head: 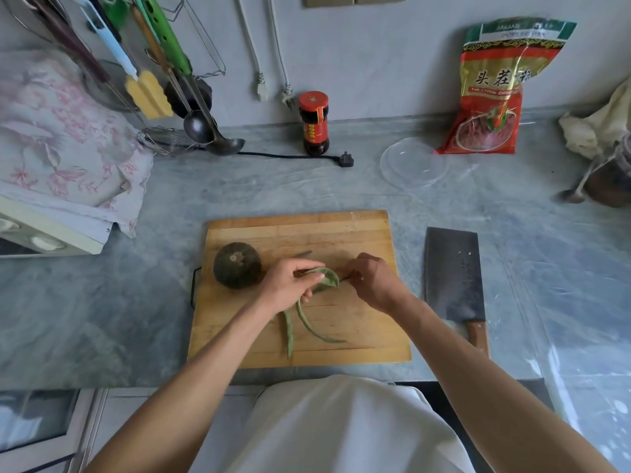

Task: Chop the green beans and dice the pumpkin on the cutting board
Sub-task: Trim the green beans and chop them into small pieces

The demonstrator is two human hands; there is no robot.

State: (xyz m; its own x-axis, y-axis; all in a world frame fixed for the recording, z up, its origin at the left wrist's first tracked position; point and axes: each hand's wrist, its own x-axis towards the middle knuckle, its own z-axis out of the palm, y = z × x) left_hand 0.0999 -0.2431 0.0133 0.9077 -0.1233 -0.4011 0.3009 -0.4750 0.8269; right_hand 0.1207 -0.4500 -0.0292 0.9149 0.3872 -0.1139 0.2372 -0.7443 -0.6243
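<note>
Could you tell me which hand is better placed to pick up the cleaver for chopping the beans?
Probably the right hand. The cleaver lies off the cutting board on that side. The left hand already holds the green beans.

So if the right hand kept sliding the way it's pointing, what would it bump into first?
Probably the green beans held by the left hand: the right hand points leftward at them, already nearly touching. Beyond sits the pumpkin.

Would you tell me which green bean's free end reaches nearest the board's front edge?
The straighter left green bean; its tip nears the cutting board's front edge, while the curved bean ends farther back.
</note>
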